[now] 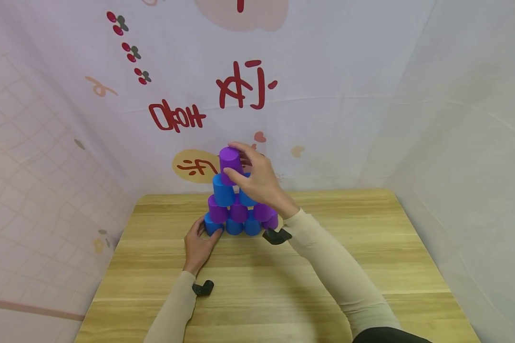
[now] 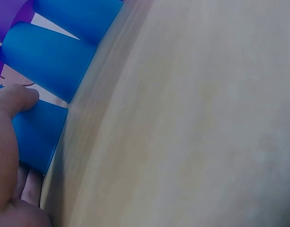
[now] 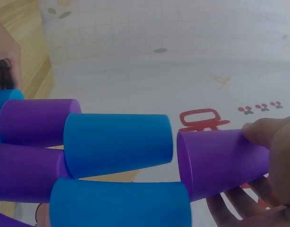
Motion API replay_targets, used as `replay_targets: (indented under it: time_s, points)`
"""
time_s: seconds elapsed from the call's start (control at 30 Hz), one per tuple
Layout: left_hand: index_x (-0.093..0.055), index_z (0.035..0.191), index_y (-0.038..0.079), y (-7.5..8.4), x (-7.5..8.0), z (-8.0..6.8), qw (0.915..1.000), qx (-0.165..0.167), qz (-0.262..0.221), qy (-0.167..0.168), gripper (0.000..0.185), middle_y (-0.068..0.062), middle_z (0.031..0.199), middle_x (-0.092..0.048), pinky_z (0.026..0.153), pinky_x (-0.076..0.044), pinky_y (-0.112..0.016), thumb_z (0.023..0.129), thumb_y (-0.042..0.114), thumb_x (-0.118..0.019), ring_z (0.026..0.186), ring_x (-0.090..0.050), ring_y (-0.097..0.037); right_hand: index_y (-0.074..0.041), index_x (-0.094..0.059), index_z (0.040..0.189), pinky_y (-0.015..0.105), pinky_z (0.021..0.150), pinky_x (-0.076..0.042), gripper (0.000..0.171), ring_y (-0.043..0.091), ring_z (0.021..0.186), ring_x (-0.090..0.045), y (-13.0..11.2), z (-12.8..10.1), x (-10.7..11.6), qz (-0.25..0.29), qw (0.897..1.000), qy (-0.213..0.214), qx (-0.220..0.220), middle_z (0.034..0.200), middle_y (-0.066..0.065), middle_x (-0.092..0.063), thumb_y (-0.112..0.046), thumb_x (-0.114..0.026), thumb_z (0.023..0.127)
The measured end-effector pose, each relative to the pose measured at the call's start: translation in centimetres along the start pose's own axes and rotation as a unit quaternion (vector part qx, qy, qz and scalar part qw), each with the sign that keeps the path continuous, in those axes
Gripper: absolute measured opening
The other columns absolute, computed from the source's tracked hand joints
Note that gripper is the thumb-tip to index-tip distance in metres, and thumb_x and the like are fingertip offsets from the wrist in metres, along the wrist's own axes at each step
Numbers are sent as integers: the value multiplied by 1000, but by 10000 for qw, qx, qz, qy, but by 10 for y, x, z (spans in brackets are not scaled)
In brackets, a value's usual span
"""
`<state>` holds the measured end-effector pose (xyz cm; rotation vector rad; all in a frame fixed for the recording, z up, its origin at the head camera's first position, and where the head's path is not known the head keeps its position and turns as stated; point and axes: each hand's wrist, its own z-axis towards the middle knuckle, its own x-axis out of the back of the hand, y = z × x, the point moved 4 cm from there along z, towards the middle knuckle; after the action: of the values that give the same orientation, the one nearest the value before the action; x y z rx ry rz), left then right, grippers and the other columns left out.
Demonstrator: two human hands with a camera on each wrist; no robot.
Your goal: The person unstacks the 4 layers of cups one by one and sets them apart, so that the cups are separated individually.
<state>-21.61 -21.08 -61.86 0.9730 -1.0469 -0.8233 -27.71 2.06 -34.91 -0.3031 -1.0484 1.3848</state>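
Upside-down plastic cups form a stepped pyramid on the table. My right hand (image 1: 261,177) grips a purple cup (image 1: 230,159) at the very top, thumb on one side and fingers on the other. Under it come two blue cups, the left one (image 1: 223,191) and the right one (image 3: 121,203); whether the purple rim touches both, I cannot tell. Three purple cups, one in the middle (image 1: 239,211), form the tier below. At the bottom left, my left hand (image 1: 197,247) holds a blue cup (image 2: 41,130) between thumb and fingers. Other blue cups (image 1: 252,225) and a purple cup (image 1: 271,221) continue that row.
The wooden table (image 1: 240,286) extends around the pyramid, which stands near its back edge. Behind it hangs a pale cloth wall (image 1: 326,133) with red lettering and printed cherries. A black wrist mount (image 1: 203,288) sits on my left sleeve, another (image 1: 277,236) on the right.
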Motion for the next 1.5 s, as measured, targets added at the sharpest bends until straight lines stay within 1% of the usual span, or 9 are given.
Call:
replay_targets:
  time_s: [0.3,0.5,0.7,0.87,0.97,1.13,1.27,1.33,1.5]
  points:
    - [-64,154,5,2,0,0,10000,48,3,-31,67,-19,157,-69,130,-53,-43,94,14,-93,147,-69,-38,0,-56,159,40,112,-69,64,34,133,-76,-9,-4,11,351,9986,328,220,149,20,-72,-8,-83,102]
    - [-64,154,4,1,0,0,10000,12,13,-18,68,-20,156,-69,129,-53,-45,94,13,-94,146,-69,-39,0,-58,157,42,114,-68,62,34,131,-77,-18,-10,21,591,9965,493,328,147,20,-72,-5,-83,101]
    - [-64,154,4,1,0,0,10000,-10,38,-2,67,-20,156,-69,129,-53,-45,94,14,-94,146,-69,-39,2,-59,156,46,116,-66,62,36,129,-77,-29,-22,35,693,9942,691,441,146,21,-72,-2,-83,99]
    - [-64,153,4,2,1,0,10000,-2,38,-15,67,-20,157,-69,128,-54,-45,94,14,-94,147,-69,-39,5,-59,154,40,116,-66,62,36,129,-76,-29,-37,50,696,9919,937,508,148,22,-71,3,-83,98]
    - [-64,153,4,2,1,0,10000,10,9,-11,66,-20,157,-69,129,-54,-45,94,14,-94,147,-69,-39,6,-60,154,34,116,-65,62,31,129,-76,-26,-48,60,680,9906,1095,454,148,21,-71,4,-83,97]
    - [-64,154,5,1,0,-1,10000,63,17,-20,67,-20,157,-69,130,-53,-49,94,13,-93,147,-68,-40,5,-60,155,27,115,-64,64,15,126,-74,-18,-70,78,675,9893,1267,244,145,22,-71,9,-83,95]
    - [-64,154,5,1,0,-1,10000,78,-17,-34,68,-20,157,-69,130,-53,-50,94,13,-93,147,-68,-40,6,-59,155,24,112,-64,67,11,125,-73,-11,-88,92,722,9879,1364,154,146,23,-70,15,-82,93]
    - [-64,154,6,1,1,-1,9999,69,-66,-38,68,-19,156,-69,130,-53,-50,94,13,-93,147,-68,-39,7,-59,155,23,111,-64,68,11,124,-73,-7,-97,99,740,9870,1421,118,144,19,-70,18,-81,92]
    - [-63,156,6,2,1,-2,9999,44,-122,-63,69,-19,157,-69,130,-53,-49,94,13,-93,147,-68,-40,10,-59,153,22,113,-63,67,11,122,-72,2,-119,110,687,9864,1493,30,141,1,-71,22,-79,90]
